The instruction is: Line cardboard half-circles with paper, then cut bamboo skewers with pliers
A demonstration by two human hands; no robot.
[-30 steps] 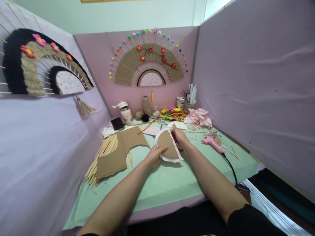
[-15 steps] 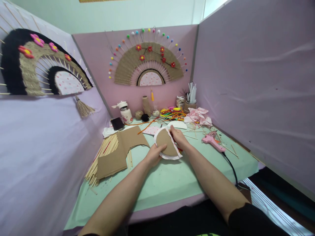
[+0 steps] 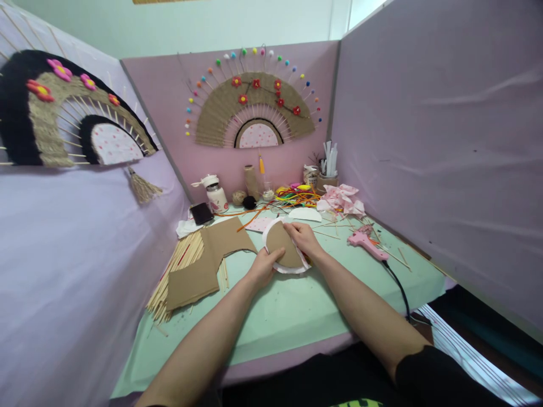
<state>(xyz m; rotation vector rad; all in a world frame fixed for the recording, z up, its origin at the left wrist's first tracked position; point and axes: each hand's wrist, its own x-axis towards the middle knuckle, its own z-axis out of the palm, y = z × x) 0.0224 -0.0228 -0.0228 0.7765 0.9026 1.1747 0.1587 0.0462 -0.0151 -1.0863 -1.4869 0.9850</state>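
A half-round piece of brown cardboard with a white border is held above the green tabletop. My left hand grips its lower left edge, thumb lying on the cardboard face. On the piece's straight right side, my right hand pinches the upper part of the edge, with its thumb and fingers together. Behind the piece lie a pink spotted sheet and a white half-round piece.
Cut cardboard lies over thin wooden sticks at the left. A pink glue gun with a black cord rests at the right. Along the back stand a white bottle, a brown roll and crumpled pink paper.
My right hand has shifted slightly left, its fingers now further over the straight edge of the cardboard. My left hand keeps its hold.
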